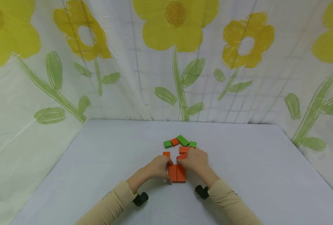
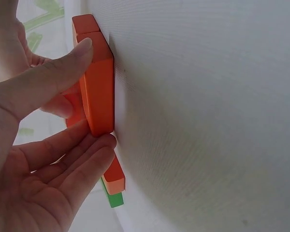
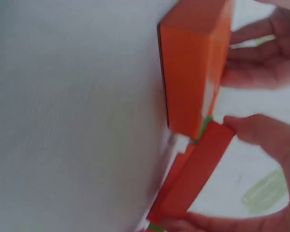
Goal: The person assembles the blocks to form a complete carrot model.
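- A white curtain (image 1: 138, 103) painted with yellow flowers and green stems stands behind and along the sides.
- The white desk (image 1: 118, 143) spreads in front of it and carries all the blocks.
- Two beige sleeves (image 1: 107, 203) reach in from the near edge, with a dark device (image 1: 140, 199) under the left wrist and another (image 1: 202, 192) under the right.
- The left hand (image 1: 158, 168) grasps the left orange block (image 1: 172, 175) lengthwise, thumb at its near end, fingers at its far end.
- The right hand (image 1: 195, 158) pinches a red-orange block (image 3: 198, 169) between thumb and fingers. The block is slanted, just beyond the far end of the paired blocks; whether it touches the desk, I cannot tell.
- The left orange block lies flat in the middle of the desk, its long side against the matching right orange block (image 1: 181, 174).
- Beyond the red-orange block lies another orange block (image 1: 184, 150), partly covered by the right hand.
- Farther back, a long green block (image 1: 183, 140) lies at a slant.
- Small blocks: an orange one (image 1: 166, 153) just beyond the left hand; a green one (image 1: 167, 144) and an orange one (image 1: 174, 142) left of the long green block; a green one (image 1: 193, 144) right of it.
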{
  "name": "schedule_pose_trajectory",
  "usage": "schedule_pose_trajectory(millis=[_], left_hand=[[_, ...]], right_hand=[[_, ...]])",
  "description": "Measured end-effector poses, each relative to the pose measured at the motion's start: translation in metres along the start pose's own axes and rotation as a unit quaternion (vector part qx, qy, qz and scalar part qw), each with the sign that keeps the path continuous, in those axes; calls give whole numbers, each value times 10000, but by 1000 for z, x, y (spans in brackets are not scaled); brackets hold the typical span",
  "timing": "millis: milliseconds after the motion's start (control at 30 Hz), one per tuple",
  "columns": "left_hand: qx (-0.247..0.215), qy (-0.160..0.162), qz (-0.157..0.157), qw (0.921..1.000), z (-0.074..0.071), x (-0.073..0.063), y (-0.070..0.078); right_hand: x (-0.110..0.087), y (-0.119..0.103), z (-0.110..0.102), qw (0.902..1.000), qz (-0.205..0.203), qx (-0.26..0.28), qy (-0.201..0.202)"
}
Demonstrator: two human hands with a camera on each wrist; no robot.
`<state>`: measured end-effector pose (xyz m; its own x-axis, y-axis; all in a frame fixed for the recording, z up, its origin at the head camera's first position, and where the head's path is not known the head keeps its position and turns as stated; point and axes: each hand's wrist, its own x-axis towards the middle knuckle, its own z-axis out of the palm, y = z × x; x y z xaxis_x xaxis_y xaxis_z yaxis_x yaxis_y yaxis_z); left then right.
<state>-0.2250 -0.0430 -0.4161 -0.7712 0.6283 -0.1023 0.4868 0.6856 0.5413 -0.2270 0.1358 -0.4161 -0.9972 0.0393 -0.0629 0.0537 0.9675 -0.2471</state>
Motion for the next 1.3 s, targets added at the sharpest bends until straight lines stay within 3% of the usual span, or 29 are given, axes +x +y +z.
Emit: schedule_pose_trajectory(millis=[100,333,667,1033,1300], left_hand=[[14,-16,-7,10000,0,0,0],[33,-6,-23,10000,-1,-1,-2],[34,-19,2,10000,0,0,-3],[-12,13,84,10000,-1,-2,-3],[-128,31,52,9999,-2,-3,-2]], right_hand=[[-2,11,-5,9987,-209,460,96],[-8,40,-11,9843,-1560,728,382],[-12,64,-9,9642,-2549,696,-212],[-21,60,-6,9580,-2795,528,-351],[-21,55,-6,9613,-2699,399,-370]])
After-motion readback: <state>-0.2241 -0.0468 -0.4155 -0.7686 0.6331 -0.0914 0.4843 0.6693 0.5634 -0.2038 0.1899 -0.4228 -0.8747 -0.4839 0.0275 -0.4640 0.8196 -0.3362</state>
